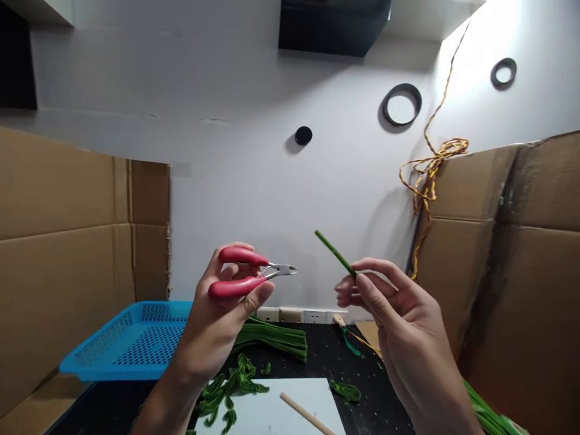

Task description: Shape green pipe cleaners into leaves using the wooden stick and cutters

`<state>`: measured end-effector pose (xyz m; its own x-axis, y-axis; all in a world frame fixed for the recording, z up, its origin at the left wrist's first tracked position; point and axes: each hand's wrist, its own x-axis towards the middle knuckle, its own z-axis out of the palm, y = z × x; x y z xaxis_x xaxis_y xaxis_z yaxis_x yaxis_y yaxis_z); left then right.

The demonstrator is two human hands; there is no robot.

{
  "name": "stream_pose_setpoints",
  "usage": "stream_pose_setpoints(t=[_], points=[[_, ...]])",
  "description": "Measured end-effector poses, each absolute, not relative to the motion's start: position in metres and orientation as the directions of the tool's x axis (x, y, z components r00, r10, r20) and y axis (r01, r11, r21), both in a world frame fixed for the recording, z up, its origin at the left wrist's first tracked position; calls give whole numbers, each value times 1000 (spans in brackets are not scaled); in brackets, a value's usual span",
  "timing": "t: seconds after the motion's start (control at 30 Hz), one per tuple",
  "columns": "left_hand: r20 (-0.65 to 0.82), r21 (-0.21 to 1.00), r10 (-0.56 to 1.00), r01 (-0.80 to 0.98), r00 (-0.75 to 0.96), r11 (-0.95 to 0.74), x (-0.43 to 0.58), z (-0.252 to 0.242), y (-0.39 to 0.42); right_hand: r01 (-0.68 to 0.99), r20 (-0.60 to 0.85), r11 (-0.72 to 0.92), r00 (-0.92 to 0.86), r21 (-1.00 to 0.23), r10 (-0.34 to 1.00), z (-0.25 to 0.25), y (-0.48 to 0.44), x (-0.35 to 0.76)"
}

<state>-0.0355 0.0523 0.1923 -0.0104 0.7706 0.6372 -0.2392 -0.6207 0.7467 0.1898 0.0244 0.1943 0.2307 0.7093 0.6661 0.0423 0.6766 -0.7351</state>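
My left hand (203, 326) is closed around small wire cutters (240, 287) with red handles. The cutters' metal jaws point right, toward the other hand. Between the thumb and fingers of my right hand (403, 326) is a thin green stick (334, 251), slanting up to the left. Its lower end is hidden by the fingers. A gap separates the jaws from the stick. Below the hands lie curled fuzzy green pieces (240, 380), partly over a white sheet (281, 411).
A blue perforated basket (131, 308) stands left. Behind the hands lies a bundle of green fuzzy strips (276, 339). A wooden stick (306, 414) rests on the sheet. Cardboard walls (58, 254) flank both sides. Another green bundle (492, 414) is at lower right.
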Motion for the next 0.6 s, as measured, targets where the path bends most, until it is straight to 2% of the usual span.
stream_pose_setpoints(t=[0.2, 0.37, 0.47, 0.6], points=[[515, 783, 857, -392, -25, -483, -23, 199, 32, -81, 680, 691, 129, -719, 722, 196, 21, 184], [465, 786, 885, -459, -5, -415, -17, 199, 27, -166, 617, 632, 134, -757, 775, 200, 19, 176], [434, 802, 901, -458, 2, -385, -13, 195, 32, -342, 540, 584, 225, -736, 811, 201, 22, 170], [368, 834, 929, -429, -38, -347, -5, 187, 44, -612, 342, 463, 313, -641, 886, 197, 36, 167]])
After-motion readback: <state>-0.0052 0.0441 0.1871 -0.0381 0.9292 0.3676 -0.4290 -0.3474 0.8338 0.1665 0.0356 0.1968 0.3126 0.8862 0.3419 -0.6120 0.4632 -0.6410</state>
